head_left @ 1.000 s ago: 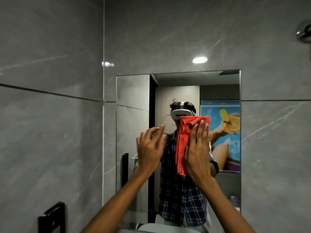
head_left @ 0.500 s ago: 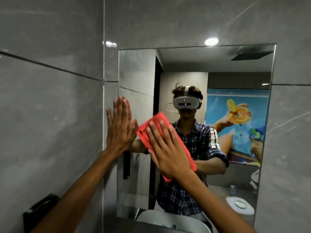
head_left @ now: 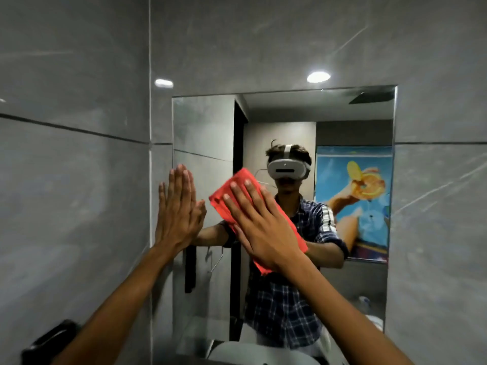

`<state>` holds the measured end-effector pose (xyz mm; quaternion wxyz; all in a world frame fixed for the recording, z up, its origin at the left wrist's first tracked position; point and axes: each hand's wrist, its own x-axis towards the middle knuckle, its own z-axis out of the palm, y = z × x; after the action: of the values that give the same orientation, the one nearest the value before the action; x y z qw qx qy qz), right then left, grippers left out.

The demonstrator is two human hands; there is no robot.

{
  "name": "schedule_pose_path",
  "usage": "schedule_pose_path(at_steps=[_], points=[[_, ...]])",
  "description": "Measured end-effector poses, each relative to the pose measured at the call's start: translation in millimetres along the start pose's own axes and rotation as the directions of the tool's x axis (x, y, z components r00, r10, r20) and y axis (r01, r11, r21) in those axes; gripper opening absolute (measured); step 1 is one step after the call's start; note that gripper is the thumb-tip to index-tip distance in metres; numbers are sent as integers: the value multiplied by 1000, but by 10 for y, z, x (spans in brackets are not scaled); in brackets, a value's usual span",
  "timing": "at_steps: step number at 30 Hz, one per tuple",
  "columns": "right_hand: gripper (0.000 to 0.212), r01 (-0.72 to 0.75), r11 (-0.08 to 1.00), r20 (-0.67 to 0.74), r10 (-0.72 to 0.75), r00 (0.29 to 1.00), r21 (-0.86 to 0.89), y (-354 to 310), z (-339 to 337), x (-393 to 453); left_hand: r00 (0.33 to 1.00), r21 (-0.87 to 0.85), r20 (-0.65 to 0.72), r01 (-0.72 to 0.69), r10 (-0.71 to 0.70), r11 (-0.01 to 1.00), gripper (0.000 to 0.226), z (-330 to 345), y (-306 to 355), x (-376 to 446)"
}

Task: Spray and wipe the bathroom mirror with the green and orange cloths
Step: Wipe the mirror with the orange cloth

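Observation:
The rectangular bathroom mirror [head_left: 355,117] hangs on a grey tiled wall ahead. My right hand [head_left: 259,225] lies flat, fingers spread, pressing the folded orange cloth [head_left: 224,201] against the glass left of the mirror's middle. The cloth runs diagonally from upper left to lower right under my palm. My left hand [head_left: 178,209] rests flat and empty on the mirror's left edge, fingers together and pointing up. No green cloth and no spray bottle are in view.
A grey tiled side wall [head_left: 73,180] stands close on the left, with a black fixture [head_left: 47,343] low on it. The white basin rim [head_left: 261,354] shows below the mirror. Ceiling lights glare on the tiles above.
My right hand with the orange cloth has swept from the mirror's middle down and left. My left hand has moved left to the mirror's edge and flattened. My view has drawn closer.

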<state>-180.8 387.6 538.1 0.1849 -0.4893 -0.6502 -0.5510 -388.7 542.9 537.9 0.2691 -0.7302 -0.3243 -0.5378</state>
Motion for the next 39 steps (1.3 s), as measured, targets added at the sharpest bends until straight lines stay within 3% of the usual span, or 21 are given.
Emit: schedule_pose_path(at_steps=[1, 3, 5, 7, 12, 15, 17, 22, 25, 27, 30, 33, 37, 39], points=[[70, 2, 1000, -2, -2, 1000, -14, 125, -17, -191, 1000, 4, 0, 4, -4, 1000, 76, 22, -4, 6], [71, -214, 976, -49, 213, 976, -25, 445, -126, -504, 1000, 4, 9, 13, -13, 1000, 78, 45, -32, 15], [73, -523, 852, -138, 518, 844, -1, 846, -317, -625, 1000, 4, 9, 29, -29, 1000, 79, 57, -31, 21], [74, -712, 702, -225, 698, 680, 26, 1205, -511, -509, 999, 0, 27, 31, -31, 1000, 80, 31, -23, 21], [72, -882, 435, -283, 882, 378, 179, 1591, -829, 418, 1000, -49, 13, 29, -28, 998, 78, 47, -14, 6], [70, -899, 380, -294, 904, 310, 220, 1597, -855, 817, 999, -78, -26, 28, -30, 997, 77, 59, 21, 24], [70, -874, 446, -309, 873, 378, 193, 1453, -798, 957, 1000, -86, -24, 14, -17, 996, 77, 46, 30, 2], [74, -656, 726, -270, 687, 675, 206, 663, -501, 1361, 997, -114, -77, -1, -8, 993, 75, 52, 45, 0], [78, -385, 899, -139, 417, 898, 206, 118, -271, 1574, 998, -83, -67, -7, 1, 996, 77, 44, 27, -16], [76, -196, 964, -47, 208, 977, 181, -70, -162, 1569, 997, -73, -73, -9, 4, 997, 78, 22, 22, -5], [70, 42, 995, 22, -44, 999, 94, -136, -54, 1306, 996, -34, -80, -34, 31, 999, 76, -8, 38, -45], [65, 137, 987, 24, -140, 990, 84, -156, -18, 920, 998, -72, -12, 67, -68, 995, 76, -120, 121, -73], [60, 42, 953, 76, -68, 995, 299, -356, -149, 348, 986, -265, -32, 151, -165, 952, 76, -327, 468, -484], [58, -88, 861, 89, 50, 995, 501, -484, -292, -38, 973, -444, 27, 217, -229, 869, 70, -428, 798, -838]])
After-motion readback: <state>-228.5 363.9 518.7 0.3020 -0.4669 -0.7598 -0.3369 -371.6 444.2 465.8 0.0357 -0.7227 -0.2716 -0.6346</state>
